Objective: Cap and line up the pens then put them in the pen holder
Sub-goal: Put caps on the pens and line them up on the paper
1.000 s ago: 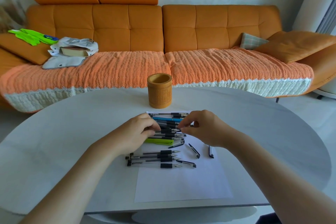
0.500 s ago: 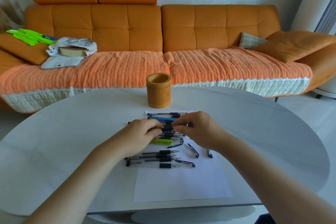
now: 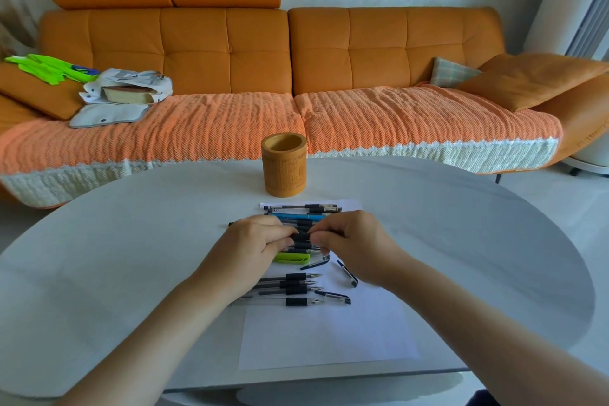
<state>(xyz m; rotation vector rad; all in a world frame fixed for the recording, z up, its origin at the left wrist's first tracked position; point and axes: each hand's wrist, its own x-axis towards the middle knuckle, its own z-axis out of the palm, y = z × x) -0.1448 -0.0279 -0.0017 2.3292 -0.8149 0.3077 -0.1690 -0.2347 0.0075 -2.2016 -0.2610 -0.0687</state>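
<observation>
Capping step, I judge: my left hand (image 3: 253, 241) and right hand (image 3: 350, 241) both pinch one black-gripped clear pen (image 3: 301, 237); next it needs aligning with the lined-up pens (image 3: 303, 209) at twelve o'clock.

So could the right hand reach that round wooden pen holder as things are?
Probably yes: the round wooden pen holder stands just beyond, only flat-lying pens between; but the right hand and left hand are both pinching a black-gripped pen.

I see the round bamboo pen holder (image 3: 284, 165) standing behind the white paper sheet (image 3: 326, 336) on the grey oval table (image 3: 131, 257), black plastic pens (image 3: 296, 283) lying across that sheet, orange leather sofa (image 3: 227, 53) beyond.
</observation>
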